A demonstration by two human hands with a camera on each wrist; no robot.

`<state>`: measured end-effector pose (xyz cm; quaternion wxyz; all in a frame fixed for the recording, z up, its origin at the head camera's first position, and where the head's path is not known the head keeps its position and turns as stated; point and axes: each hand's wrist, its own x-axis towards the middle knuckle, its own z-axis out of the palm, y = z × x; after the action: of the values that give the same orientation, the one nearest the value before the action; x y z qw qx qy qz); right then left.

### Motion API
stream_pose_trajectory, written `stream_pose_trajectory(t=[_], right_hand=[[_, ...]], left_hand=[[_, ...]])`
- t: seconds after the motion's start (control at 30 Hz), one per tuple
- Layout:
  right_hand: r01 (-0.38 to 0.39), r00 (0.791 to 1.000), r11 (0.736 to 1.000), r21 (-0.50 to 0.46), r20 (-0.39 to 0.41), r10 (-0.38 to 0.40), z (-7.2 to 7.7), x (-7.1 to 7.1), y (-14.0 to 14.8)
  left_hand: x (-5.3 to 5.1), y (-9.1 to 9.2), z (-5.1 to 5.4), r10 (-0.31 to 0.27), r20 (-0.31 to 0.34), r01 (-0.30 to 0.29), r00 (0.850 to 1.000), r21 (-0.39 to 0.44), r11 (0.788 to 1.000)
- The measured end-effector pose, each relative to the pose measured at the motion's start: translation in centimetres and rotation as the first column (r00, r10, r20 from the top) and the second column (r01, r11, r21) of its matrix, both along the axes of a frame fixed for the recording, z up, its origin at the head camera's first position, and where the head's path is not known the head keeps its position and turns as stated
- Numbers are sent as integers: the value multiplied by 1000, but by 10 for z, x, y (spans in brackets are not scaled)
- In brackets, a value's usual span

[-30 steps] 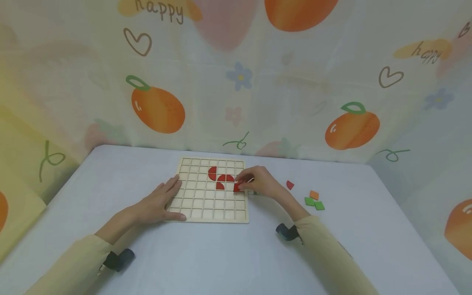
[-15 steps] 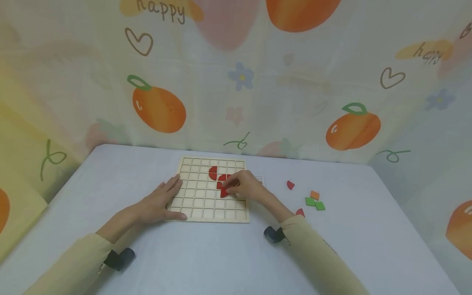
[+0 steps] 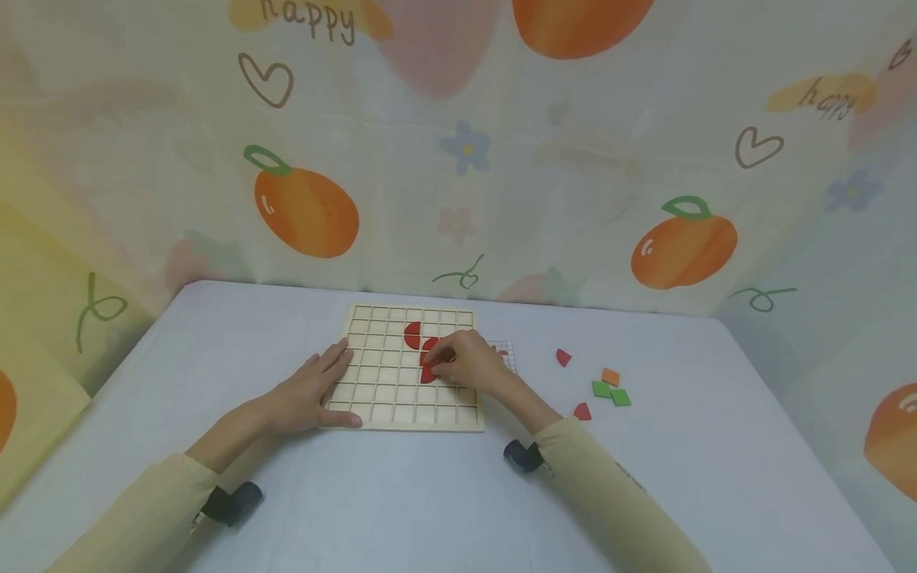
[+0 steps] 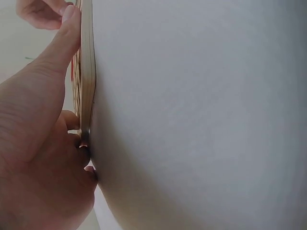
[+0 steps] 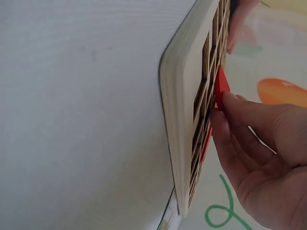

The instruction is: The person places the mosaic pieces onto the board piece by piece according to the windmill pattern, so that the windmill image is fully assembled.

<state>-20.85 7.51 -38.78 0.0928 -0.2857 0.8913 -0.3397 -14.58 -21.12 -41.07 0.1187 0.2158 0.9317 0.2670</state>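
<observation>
A wooden grid board [image 3: 387, 395] lies on the white table. My left hand [image 3: 304, 398] rests along its left side, fingers extended, the thumb over the near left corner. Above the middle of the grid, my right hand [image 3: 469, 362] pinches a red quarter-circle tile [image 5: 220, 88] between thumb and fingertips; in the right wrist view the tile stands tilted at the board's surface. More red tiles [image 3: 412, 335] sit in cells farther back on the grid. The right hand covers part of the red group and the cells to its right.
Right of the board lie two loose red tiles [image 3: 563, 357], two green tiles [image 3: 601, 389] and an orange tile [image 3: 610, 377]. A printed grid card [image 3: 507, 350] pokes out behind my right hand. A patterned cloth [image 3: 544, 183] hangs behind the table.
My right hand has moved left from the board's right edge to its middle with the red tile. The card and a loose red tile have come into sight. The left hand stays put.
</observation>
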Motion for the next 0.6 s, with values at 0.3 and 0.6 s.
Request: stream_pose_trajectory(t=[0.3,0.6], right_hand=[[27,999,999,20,-32,-26,-3,2,-7],[28,998,999,29,-53,-27,-3,3,-8]], left_hand=[[0,0,0,7,7,-8,1000,12,1000],[-1,0,-1,1,4,-1,1000,14,1000]])
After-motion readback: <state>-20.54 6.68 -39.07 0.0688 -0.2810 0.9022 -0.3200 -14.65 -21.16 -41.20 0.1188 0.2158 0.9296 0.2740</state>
